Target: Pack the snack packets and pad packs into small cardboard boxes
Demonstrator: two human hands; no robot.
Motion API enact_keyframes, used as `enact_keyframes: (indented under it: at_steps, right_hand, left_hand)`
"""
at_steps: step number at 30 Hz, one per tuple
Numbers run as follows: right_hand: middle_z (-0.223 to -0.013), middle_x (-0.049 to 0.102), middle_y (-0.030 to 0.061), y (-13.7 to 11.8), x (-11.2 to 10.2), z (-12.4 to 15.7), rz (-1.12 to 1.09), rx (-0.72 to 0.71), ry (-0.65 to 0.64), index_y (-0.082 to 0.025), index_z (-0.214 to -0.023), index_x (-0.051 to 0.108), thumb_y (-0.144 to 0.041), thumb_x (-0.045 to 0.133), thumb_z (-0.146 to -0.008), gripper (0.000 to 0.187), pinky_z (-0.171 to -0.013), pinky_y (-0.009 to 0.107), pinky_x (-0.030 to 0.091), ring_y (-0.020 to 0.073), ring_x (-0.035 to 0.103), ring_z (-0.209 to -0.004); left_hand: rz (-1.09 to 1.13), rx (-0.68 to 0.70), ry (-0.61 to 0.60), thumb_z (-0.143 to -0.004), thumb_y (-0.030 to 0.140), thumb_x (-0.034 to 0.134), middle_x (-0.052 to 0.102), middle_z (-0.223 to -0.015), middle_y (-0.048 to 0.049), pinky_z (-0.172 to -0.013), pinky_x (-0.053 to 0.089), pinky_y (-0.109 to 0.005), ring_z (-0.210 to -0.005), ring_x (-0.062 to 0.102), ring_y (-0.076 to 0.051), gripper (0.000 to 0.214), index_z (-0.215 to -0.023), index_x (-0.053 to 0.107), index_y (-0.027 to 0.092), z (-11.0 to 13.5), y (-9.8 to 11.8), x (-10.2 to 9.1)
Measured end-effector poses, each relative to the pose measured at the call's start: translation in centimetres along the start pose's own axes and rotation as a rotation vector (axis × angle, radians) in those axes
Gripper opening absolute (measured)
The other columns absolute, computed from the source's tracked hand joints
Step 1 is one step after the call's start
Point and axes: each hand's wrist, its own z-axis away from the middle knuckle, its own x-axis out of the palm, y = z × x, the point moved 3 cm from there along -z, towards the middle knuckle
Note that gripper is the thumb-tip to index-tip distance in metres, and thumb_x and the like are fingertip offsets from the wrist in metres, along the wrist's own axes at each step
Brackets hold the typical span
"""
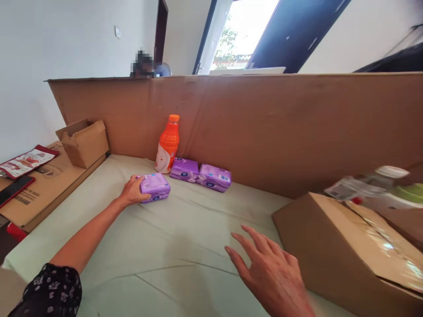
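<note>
My left hand [132, 192] reaches out over the pale green cloth [158, 255] and grips the near end of a purple soft pack [155, 186]. Two more purple packs [184, 169] [214, 177] lie side by side just beyond it, against the cardboard wall. An orange drink bottle [168, 144] stands upright beside them. My right hand [269, 273] hovers low over the cloth near the bottom edge, fingers spread and holding nothing, close to a brown carton [343, 251].
A tall cardboard wall [264, 127] runs across the back. A small open box [84, 141] sits on flattened cardboard [46, 185] at left, with a red-white sachet [26, 160] and a phone [13, 190]. A clear bottle [366, 185] lies on the right carton. A person [143, 65] is behind the wall.
</note>
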Motion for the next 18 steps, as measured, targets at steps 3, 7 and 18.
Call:
enact_keyframes:
  at_steps: [3, 7, 18]
  right_hand:
    - [-0.13, 0.069, 0.0149, 0.2, 2.9, -0.3, -0.13, -0.05, -0.066, -0.024, -0.112, 0.071, -0.048, 0.046, -0.095, 0.038, -0.082, 0.053, 0.056, 0.0357, 0.068, -0.108]
    - [-0.151, 0.052, 0.0175, -1.0, 7.5, -2.4, -0.34, -0.078, -0.147, -0.023, -0.147, 0.049, -0.048, 0.058, -0.09, 0.063, -0.099, 0.053, 0.054, 0.0354, 0.059, -0.13]
    - [-0.158, 0.044, 0.0173, -4.6, 14.0, -4.9, -0.786, 0.095, -0.283, -0.025, -0.157, 0.031, -0.06, 0.069, -0.082, 0.091, -0.114, 0.059, 0.04, 0.0392, 0.045, -0.143]
  left_hand:
    - [0.042, 0.085, -0.039, -0.097, 0.041, 0.063, 0.056, -0.141, -0.0127, -0.1, 0.054, -0.051, -0.121, 0.06, -0.028, 0.046, -0.137, 0.055, 0.02, 2.3, 1.1, 1.8]
    - [0.082, 0.283, -0.11, -0.085, 0.055, 0.073, 0.054, -0.146, -0.013, -0.097, 0.056, -0.044, -0.115, 0.065, -0.026, 0.066, -0.14, 0.056, 0.024, 4.7, 2.2, 2.6]
    - [-0.153, -0.162, 0.598, -0.097, 0.04, 0.06, 0.021, -0.167, -0.0171, -0.123, 0.017, -0.066, -0.154, 0.019, -0.04, 0.069, -0.156, 0.031, 0.017, -4.0, -10.8, -19.4]
